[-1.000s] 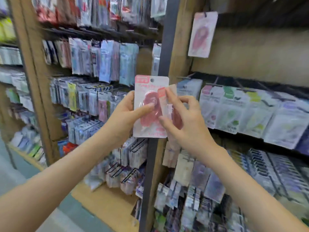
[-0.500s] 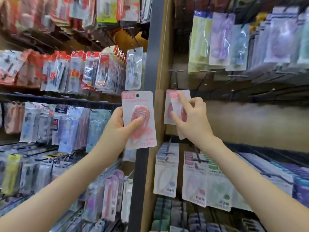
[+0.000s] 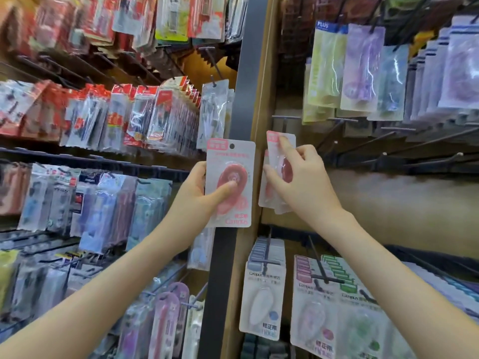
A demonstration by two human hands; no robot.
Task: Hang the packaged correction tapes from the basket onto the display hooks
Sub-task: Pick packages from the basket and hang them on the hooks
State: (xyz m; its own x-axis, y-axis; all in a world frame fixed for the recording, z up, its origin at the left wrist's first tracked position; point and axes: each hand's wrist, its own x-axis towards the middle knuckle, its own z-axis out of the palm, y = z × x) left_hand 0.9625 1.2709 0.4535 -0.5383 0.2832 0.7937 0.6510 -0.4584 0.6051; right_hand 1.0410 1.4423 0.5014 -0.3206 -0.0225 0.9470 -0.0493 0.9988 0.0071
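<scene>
My left hand [image 3: 199, 193] grips a pink packaged correction tape [image 3: 232, 161] upright in front of the grey shelf post, thumb on its red dispenser, its hang hole at the top. My right hand [image 3: 300, 182] pinches a small stack of pink correction tape packs [image 3: 274, 149] against the wooden panel, index finger near their top edge. Bare display hooks [image 3: 363, 149] jut out of the panel just right of that stack. No basket is in view.
A grey upright post [image 3: 248, 73] divides two racks. Packed red and blue stationery hangs on the left [image 3: 155, 117]. Pastel packs [image 3: 363, 73] hang above right, and white Campus tape packs [image 3: 261, 301] hang below my right hand.
The view has tilted up from the lower shelves to the row of bare hooks. Both hands rose with their packs, and my right hand has carried its stack up to the wooden panel.
</scene>
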